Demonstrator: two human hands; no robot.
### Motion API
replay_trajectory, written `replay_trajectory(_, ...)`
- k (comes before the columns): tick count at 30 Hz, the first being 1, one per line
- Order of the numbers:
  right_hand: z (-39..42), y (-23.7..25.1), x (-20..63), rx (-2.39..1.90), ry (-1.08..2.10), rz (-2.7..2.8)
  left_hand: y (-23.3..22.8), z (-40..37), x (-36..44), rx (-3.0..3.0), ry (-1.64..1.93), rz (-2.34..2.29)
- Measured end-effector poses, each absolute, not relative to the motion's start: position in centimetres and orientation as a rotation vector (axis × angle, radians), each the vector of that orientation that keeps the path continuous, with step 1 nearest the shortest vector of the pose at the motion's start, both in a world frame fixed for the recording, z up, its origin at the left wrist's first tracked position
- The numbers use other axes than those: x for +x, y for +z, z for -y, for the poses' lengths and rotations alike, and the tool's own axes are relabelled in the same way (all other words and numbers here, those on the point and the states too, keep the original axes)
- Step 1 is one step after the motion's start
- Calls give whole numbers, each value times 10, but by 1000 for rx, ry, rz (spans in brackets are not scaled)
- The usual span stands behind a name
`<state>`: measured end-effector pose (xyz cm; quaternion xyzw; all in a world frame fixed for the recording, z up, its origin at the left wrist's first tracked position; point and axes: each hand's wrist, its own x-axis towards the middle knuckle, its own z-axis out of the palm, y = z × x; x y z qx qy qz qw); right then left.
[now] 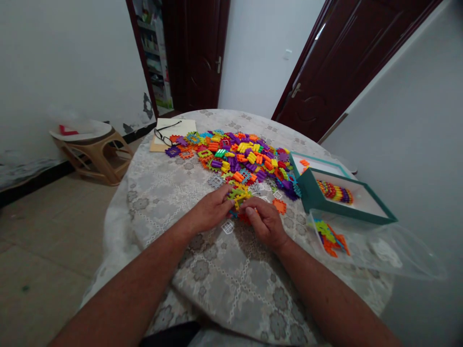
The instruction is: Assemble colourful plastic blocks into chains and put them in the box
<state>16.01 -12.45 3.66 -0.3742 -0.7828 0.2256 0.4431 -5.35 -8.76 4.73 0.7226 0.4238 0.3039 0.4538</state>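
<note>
- My left hand (pixel 211 209) and right hand (pixel 264 221) pinch together on one yellow-green block cluster (pixel 239 194), between them.
- Cluster sits on the counter (pixel 217 270), just before the block pile (pixel 238 156) (both hands equally near).

A single head-worn camera looks forward and down from the seated person's eye level, close over the round table with the grey floral lace cloth (pixel 217 270). It faces two dark red-brown wooden doors (pixel 347 58), forearms entering from the bottom edge.
</note>
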Motion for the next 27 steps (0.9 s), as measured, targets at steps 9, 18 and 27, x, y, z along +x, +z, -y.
replay_trajectory(9,125,34,157,-936,789,1730,48,95,-37,1856,823,-1171)
replay_trajectory(18,116,62,200,-1267,326,2204,53,84,-55,1412,823,-1092)
replay_trajectory(27,118,42,189,-1381,275,2414,55,80,-64,1563,773,-1070)
